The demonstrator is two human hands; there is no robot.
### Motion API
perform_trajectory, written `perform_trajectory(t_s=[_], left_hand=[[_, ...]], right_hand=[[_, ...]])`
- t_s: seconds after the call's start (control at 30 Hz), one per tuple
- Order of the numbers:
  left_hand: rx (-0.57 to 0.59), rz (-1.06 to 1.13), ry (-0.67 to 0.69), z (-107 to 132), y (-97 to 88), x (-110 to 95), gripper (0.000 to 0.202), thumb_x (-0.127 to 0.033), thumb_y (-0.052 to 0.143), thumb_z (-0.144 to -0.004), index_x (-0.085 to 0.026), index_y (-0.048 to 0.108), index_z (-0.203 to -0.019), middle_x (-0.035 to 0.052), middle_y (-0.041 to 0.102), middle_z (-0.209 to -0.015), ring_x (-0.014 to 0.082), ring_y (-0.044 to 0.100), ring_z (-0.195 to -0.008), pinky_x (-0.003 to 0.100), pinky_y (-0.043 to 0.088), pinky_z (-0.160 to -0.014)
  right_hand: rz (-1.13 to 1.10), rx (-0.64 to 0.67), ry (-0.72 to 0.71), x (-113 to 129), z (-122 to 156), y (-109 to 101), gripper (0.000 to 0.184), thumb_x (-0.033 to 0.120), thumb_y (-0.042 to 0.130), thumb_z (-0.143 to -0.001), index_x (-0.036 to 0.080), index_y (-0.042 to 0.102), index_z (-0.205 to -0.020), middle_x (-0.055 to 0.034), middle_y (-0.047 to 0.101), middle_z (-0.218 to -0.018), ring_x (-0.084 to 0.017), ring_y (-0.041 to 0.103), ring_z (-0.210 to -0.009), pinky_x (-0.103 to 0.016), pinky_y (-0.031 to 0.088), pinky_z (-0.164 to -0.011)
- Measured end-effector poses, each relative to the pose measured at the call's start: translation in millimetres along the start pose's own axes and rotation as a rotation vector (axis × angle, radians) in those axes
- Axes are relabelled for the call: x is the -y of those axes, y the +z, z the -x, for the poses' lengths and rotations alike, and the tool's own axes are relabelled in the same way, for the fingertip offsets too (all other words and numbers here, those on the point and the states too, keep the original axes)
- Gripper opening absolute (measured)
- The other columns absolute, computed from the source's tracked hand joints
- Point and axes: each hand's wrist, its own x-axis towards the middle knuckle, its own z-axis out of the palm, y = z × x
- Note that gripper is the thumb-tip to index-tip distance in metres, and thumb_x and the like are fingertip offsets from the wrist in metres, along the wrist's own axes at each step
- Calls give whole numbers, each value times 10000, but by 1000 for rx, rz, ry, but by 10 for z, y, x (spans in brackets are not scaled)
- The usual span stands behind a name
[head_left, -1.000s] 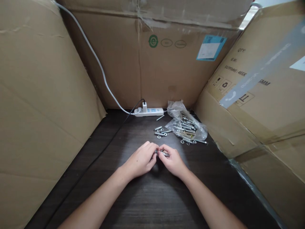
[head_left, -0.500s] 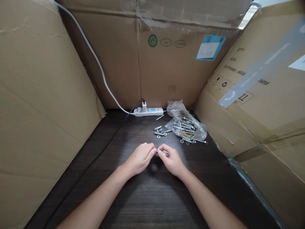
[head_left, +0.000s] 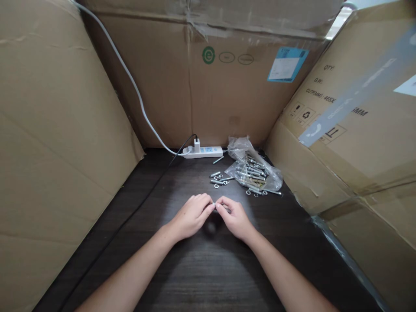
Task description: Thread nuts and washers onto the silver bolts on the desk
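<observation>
My left hand (head_left: 195,215) and my right hand (head_left: 234,217) meet fingertip to fingertip just above the dark table. Between them is a small metal bolt (head_left: 225,209), mostly covered by fingers. My right thumb and fingers are closed around it. The left thumb and forefinger pinch at its left end, where a tiny light-coloured bit shows; whether that is a nut, a washer or the bolt's own tip I cannot tell. Beyond the hands lie loose metal sleeves (head_left: 217,182) and washers (head_left: 216,186).
A clear plastic bag (head_left: 238,149) spills bolts (head_left: 256,173) at the back right. Behind stands a white power strip (head_left: 211,151) with a plug and a black cable (head_left: 143,200) running down the left. Cardboard walls (head_left: 156,86) enclose the table (head_left: 208,277) on three sides.
My fingertips have shifted slightly and come closer together, covering more of the bolt. Everything on the table stays where it was.
</observation>
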Motion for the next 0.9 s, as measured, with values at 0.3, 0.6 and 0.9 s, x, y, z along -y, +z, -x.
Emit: perform_trajectory(t_s=[0.3, 0.6, 0.9], left_hand=[[6, -23, 3, 3, -17, -7, 149, -216, 365, -897, -193, 506, -853, 17, 535, -846, 171, 480, -800, 327, 393, -780], [-75, 40, 18, 17, -23, -35, 213, -157, 432, -848, -200, 479, -1052, 44, 505, -1010, 172, 490, -877, 307, 409, -796], [-20, 62, 73, 19, -17, -43, 354, -35, 395, -771, -204, 448, -1077, 50, 494, -1044, 155, 487, -845, 291, 417, -800]], right_hand=[[-13, 2, -6, 8, -18, -14, 255, 357, 436, -881, 173, 528, -730, 23, 479, -629, -121, 436, -604, -220, 354, -593], [-19, 5, 8, 10, -13, -7, 268, 361, 433, -873, 176, 502, -692, 30, 428, -608, -116, 397, -586, -216, 328, -568], [-20, -8, 3, 1, -27, -19, 310, 359, 413, -876, 171, 461, -633, 32, 385, -588, -111, 376, -579, -217, 307, -554]])
